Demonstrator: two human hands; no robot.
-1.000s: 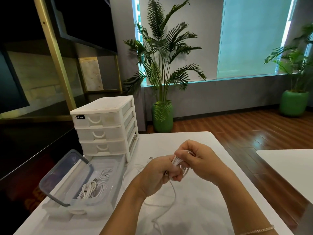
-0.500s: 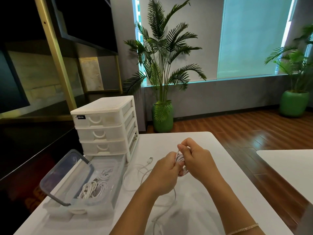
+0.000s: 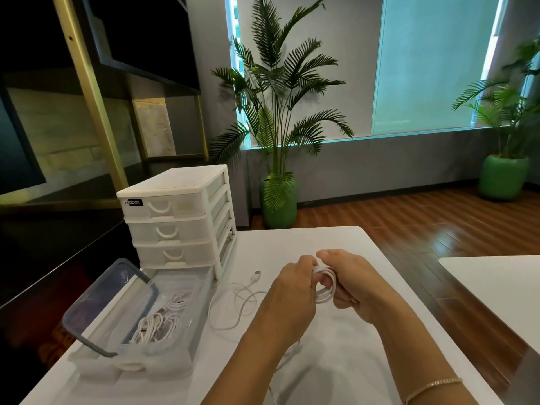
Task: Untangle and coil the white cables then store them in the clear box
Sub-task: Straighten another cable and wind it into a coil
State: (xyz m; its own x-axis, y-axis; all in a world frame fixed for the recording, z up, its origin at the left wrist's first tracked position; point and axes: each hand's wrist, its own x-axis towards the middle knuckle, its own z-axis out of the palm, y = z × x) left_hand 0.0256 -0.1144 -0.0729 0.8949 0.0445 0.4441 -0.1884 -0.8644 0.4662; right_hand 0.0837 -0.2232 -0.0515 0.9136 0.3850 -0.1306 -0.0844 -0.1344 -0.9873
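Left hand (image 3: 292,293) and right hand (image 3: 355,283) both grip coiled white cable (image 3: 325,283) above table (image 3: 336,372); loose end (image 3: 256,276) near clear box (image 3: 163,314).

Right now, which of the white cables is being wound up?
The coil gripped between the left hand and right hand; the others lie in the clear box.

Drawer unit (image 3: 175,217), two potted palms (image 3: 280,112) beyond

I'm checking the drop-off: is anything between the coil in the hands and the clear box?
Nothing visible blocks it. The coil is held by both hands; the clear box sits open to the left, lid tilted back. Only a loose cable lies on the table between.
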